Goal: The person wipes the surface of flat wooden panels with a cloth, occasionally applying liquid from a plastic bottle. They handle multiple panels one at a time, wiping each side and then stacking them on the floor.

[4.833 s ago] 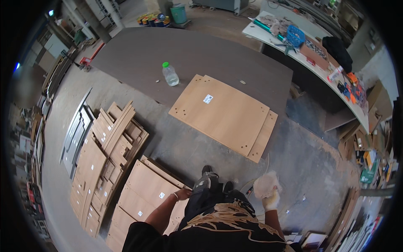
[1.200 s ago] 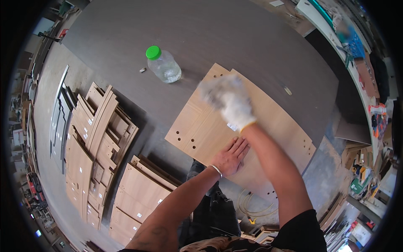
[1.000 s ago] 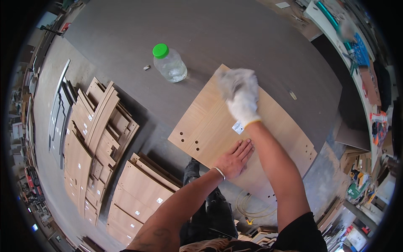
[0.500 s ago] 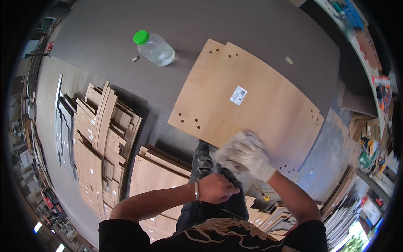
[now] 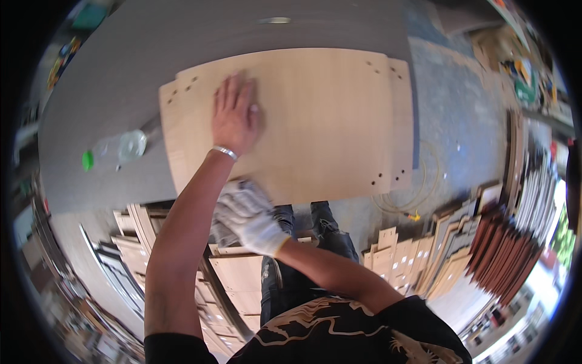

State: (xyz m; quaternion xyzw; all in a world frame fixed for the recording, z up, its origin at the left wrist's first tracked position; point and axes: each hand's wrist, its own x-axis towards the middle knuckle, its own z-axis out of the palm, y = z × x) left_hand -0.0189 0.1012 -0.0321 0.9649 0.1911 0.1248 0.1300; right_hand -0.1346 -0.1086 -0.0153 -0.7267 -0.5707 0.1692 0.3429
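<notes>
While my bare left hand lies flat with fingers spread on the pale wooden panel, my gloved right hand curls around its near edge at the left corner, though I cannot tell how firmly it grips. Half a second ago both hands were bunched at the near edge and the panel showed a small label; now the face under my palm is bare, so I judge the board has been turned over. It rests on the grey mat, drilled holes at its corners. A clear plastic bottle with a green cap lies just left of it. Stacks of cut boards stand near my legs.
</notes>
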